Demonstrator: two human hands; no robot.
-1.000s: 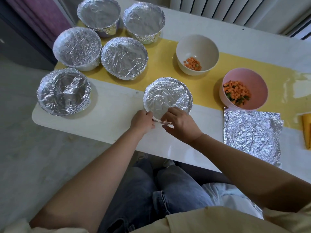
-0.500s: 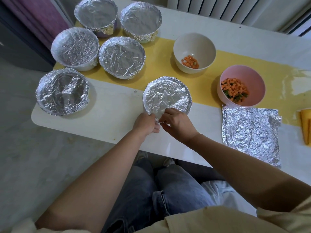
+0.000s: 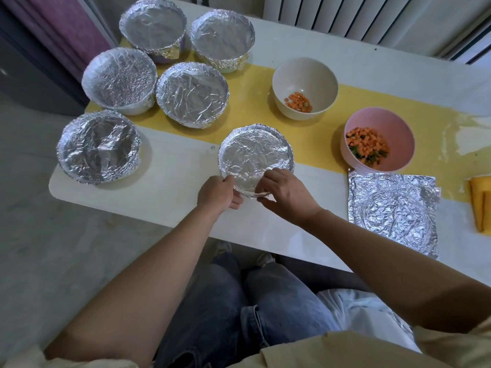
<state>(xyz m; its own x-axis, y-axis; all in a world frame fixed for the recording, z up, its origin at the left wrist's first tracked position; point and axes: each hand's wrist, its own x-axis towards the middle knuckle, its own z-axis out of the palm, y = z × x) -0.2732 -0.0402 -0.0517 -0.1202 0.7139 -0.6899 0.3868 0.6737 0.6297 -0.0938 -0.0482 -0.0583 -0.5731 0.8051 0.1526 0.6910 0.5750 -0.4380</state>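
A foil-covered bowl point(image 3: 256, 155) is seen on the counter point(image 3: 172, 181), towards its front edge, with the bowl's far side lying over a yellow runner point(image 3: 353, 102). The foil along its near rim is held from both sides. The left grip point(image 3: 216, 193) is set against the near-left rim, its fingers curled round the foil edge. The right grip point(image 3: 288, 195) is placed at the near-right rim, and the foil edge is pinched there between thumb and fingertips. The two grips are kept just beside each other, not touching.

Five more covered bowls point(image 3: 192, 94) are grouped at the far left of the counter. To the right of them, a cream bowl point(image 3: 305, 73) with a few carrot cubes point(image 3: 299, 102) is found on the runner. Nearer and further right, a pink bowl point(image 3: 385, 126) is filled with diced vegetables point(image 3: 368, 146). A loose, crumpled foil sheet point(image 3: 393, 211) is laid flat just in front of the pink bowl.
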